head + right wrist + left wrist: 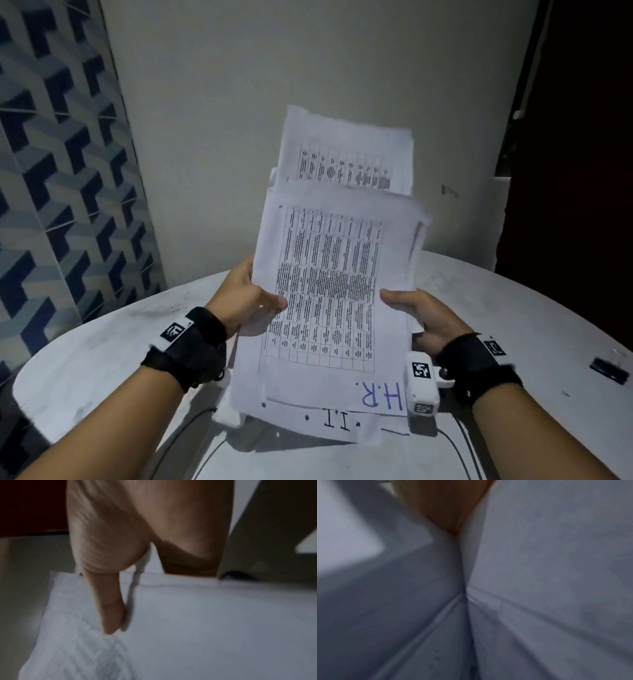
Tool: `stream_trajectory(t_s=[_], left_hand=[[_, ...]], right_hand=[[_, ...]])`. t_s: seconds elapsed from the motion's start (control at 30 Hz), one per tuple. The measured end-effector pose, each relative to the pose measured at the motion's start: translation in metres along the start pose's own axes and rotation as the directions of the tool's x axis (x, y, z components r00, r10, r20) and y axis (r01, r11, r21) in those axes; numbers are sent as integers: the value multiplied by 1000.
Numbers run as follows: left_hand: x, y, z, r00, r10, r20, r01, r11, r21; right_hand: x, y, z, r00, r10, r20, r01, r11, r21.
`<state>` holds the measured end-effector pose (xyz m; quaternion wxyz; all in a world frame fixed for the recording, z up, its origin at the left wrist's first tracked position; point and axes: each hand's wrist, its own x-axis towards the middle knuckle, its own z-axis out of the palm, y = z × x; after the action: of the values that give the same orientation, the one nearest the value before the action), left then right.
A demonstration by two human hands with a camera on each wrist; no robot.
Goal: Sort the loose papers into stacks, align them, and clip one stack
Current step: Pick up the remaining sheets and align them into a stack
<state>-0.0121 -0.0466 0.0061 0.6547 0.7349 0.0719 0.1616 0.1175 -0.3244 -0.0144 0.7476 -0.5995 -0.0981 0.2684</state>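
My left hand point(246, 298) and right hand point(419, 317) pinch the ragged white printed-table paper stack point(329, 274) (unaligned); black binder clip point(609, 370) idle at 3 o'clock, unused.

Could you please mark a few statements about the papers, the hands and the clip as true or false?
1. Both hands hold the paper stack. True.
2. The left hand rests flat on the table. False: it grips the stack's left edge.
3. The binder clip is fastened on the stack. False: it lies on the table, beyond the right hand.
4. The front sheet shows a printed table. True.
5. The stack's sheets are unevenly aligned. True.
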Motion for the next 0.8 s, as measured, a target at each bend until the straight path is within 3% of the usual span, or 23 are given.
stream_trajectory(t_s=[0.07,0.1,0.2,0.3,0.4,0.67,0.8], left_hand=[[10,19,11,990,110,-90,-103,992,78],[17,27,17,976,175,-130,-163,982,99],[36,45,40,901,381,-207,-348,920,178],[47,56,61,831,484,-276,-452,875,173],[63,56,74,811,499,-306,-487,865,122],[87,26,89,835,454,-312,-472,881,19],[96,14,87,849,431,-306,-450,893,8]], right_hand=[[3,-20,5,982,-187,-29,187,982,-1],[2,-31,11,949,-306,-75,305,952,-30],[-2,-55,25,782,-592,-195,565,805,-178],[-5,-71,32,590,-783,-197,676,612,-411],[8,-79,24,509,-835,-211,670,538,-511],[39,-67,6,620,-750,-229,645,654,-396],[50,-66,3,718,-653,-240,566,749,-346]])
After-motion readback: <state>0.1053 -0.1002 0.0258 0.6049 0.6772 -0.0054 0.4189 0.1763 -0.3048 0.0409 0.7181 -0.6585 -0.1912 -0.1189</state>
